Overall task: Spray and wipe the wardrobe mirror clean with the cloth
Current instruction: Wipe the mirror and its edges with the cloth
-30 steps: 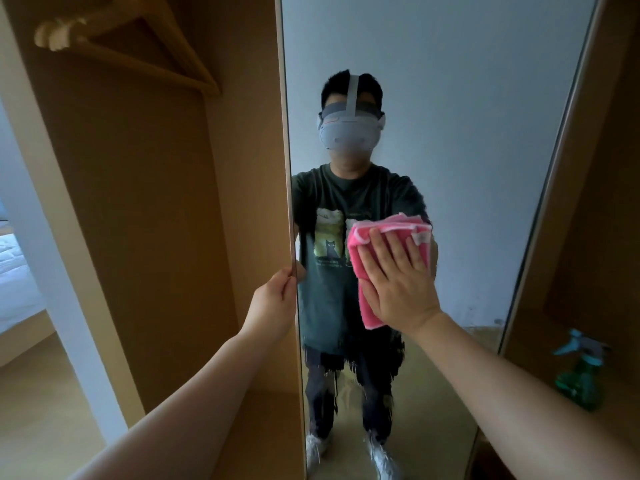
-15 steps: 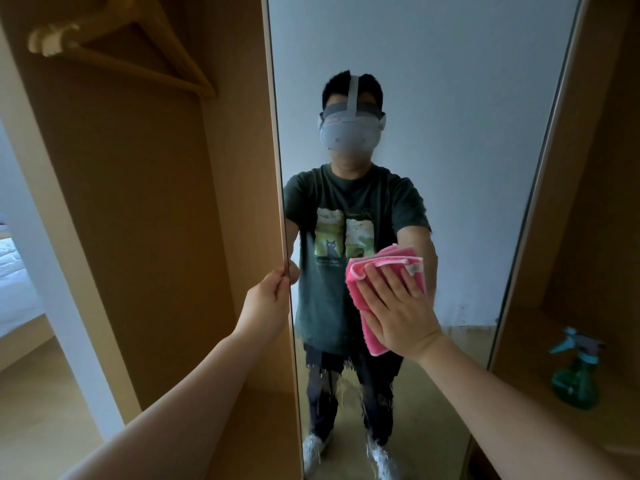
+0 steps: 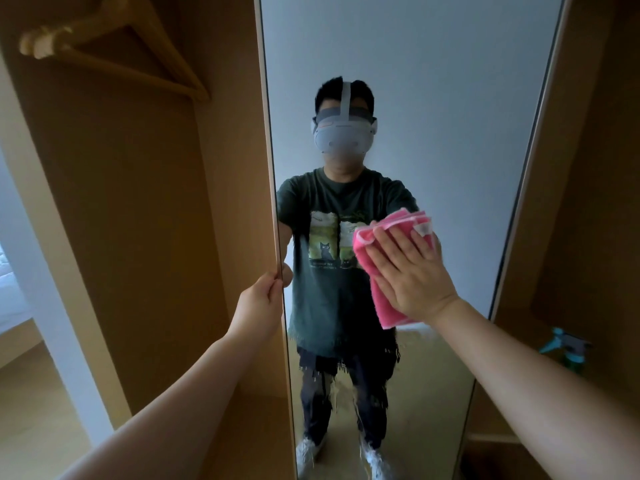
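Observation:
The tall wardrobe mirror [image 3: 450, 98] fills the middle of the view and reflects a person wearing a headset. My right hand [image 3: 412, 271] lies flat on a folded pink cloth [image 3: 377, 265] and presses it against the glass at chest height, right of centre. My left hand [image 3: 259, 303] is closed around the mirror door's left edge [image 3: 273, 202], thumb on the glass side. Wet streaks run down the lower glass [image 3: 332, 386]. A green spray bottle [image 3: 568, 355] with a teal trigger stands on a shelf at the right, partly hidden behind my right forearm.
An open wooden wardrobe compartment [image 3: 138, 202] lies to the left, with a wooden hanger [image 3: 114, 46] at the top. Another wooden compartment [image 3: 588, 202] lies to the right. A white door frame [image 3: 52, 323] and part of a bed show at the far left.
My right hand slid the pink cloth down the glass, then back up and to the right. The mirror door's left edge has drifted slightly left in the view. My left hand keeps its grip.

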`<state>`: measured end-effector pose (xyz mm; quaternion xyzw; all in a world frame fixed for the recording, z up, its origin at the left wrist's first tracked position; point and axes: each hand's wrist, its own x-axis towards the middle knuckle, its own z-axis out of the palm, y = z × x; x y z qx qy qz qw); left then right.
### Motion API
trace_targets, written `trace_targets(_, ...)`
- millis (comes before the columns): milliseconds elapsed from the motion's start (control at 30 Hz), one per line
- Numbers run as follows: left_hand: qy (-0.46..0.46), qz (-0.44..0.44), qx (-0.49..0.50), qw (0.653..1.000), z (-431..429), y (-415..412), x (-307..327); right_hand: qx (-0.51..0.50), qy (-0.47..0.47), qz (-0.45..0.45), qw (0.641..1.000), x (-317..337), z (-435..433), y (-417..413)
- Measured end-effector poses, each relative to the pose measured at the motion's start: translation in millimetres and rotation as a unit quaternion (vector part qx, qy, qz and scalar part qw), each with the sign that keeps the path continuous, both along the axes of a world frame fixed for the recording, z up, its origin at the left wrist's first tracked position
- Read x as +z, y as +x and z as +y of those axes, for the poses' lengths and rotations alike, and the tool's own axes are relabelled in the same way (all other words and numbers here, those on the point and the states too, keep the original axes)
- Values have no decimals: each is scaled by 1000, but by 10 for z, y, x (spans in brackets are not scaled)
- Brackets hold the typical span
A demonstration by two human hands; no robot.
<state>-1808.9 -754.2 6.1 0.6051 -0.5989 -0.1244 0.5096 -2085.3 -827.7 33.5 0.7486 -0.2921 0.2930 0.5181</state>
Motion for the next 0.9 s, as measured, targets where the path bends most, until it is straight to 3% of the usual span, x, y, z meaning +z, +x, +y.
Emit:
trace_targets(333, -2, -21, 4, 1000, -6, 6, -1, -12, -13, -125, 992, 762, -88, -212)
trace_targets(900, 2, -26, 14, 1000, -2, 2, 2, -23, 42, -186, 981, 466, -53, -291)
